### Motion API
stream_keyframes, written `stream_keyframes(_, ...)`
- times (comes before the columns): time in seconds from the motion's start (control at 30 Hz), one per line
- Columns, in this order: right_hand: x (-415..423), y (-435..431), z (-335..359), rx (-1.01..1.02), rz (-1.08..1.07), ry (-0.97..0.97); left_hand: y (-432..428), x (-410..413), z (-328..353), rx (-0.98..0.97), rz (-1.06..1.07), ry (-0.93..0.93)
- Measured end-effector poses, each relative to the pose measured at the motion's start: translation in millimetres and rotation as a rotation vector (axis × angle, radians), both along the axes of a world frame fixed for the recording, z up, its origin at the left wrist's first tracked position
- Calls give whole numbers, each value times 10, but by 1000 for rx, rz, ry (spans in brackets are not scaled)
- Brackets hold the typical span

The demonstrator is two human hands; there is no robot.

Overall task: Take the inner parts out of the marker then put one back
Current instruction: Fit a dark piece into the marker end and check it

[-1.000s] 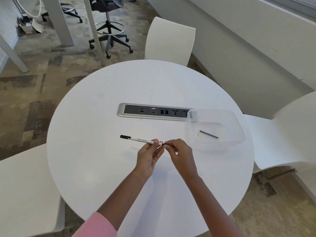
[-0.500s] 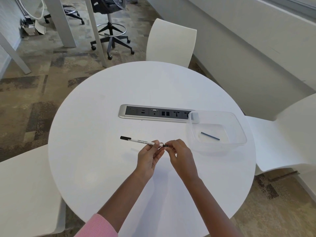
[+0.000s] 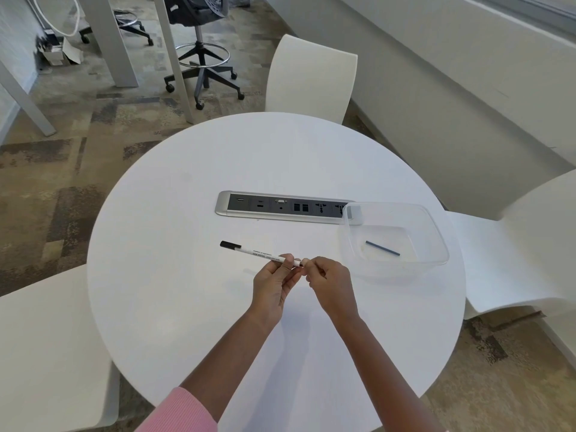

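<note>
Still above the worktop (image 3: 193,307), marker (image 3: 255,253) unmoved, capped end pointing left, left hand (image 3: 274,285) fingers pinching its barrel, right hand (image 3: 328,283) fingers pinched at its right end as before, blue rod (image 3: 382,248) lying in tub (image 3: 436,235) as earlier.

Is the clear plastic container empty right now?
No, a thin dark rod lies on the bottom of the clear container.

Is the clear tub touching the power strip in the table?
Touching, or at least overlapping: in the head view the tub's near-left corner sits over the right end of the power strip, whose last socket shows through the clear wall.
</note>
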State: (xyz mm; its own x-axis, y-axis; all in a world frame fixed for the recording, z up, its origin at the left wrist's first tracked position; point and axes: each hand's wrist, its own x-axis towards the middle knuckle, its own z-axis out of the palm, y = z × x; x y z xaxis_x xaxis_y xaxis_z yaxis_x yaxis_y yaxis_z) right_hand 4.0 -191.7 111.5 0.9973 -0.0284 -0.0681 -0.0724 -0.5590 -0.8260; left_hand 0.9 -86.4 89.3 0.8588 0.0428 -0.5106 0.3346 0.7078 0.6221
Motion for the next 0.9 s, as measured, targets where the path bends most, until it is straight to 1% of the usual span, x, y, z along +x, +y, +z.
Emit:
stream_keyframes(0.07, -19, -12, -4, -11, 2, -25, 6, 8, 12, 3, 3, -5)
stream_keyframes(0.17, -69, -10, -5, -64, 27, -133, 22, 21, 22, -5, 19, -3)
stream_keyframes(0.3, -81, -23, -14, -193, 83, -263, 28, 26, 23, 5, 8, 2)
stream_keyframes(0.37, -69, -24, -9, -259, 102, -304, 24, 25, 22, 13, 0, 0)
stream_keyframes(0.47, -43, -21, 9, -295, 112, -338, 17, 25, 28, 18, -2, 4)
stream_keyframes(0.7, 53, -26, 47, -299, 101, -335, -17, 76, 69, 50, 4, -7)
stream_keyframes(0.9, 128, -56, 97, -163, 61, -179, -41, 84, 82, 73, 8, -32)
